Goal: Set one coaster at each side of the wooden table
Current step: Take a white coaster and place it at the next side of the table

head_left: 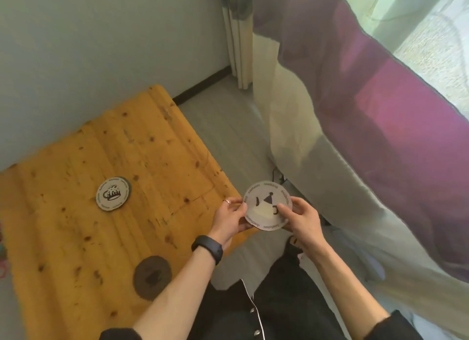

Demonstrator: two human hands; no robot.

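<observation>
I hold a round pale coaster [265,205] with a dark printed figure between both hands, just off the right edge of the wooden table [76,225]. My left hand [232,216] pinches its left rim and my right hand [300,216] grips its right rim. On the table lies a small stack of coasters [113,196], the top one showing a mug print. A darker round coaster [152,276] lies flat near the table's front edge, beside my left forearm.
A grey wall runs behind the table. To the right hangs a long cream and purple curtain [355,124] reaching the grey floor [228,136]. A dark cable lies on the floor near the curtain's foot. Coloured items show at the far left edge.
</observation>
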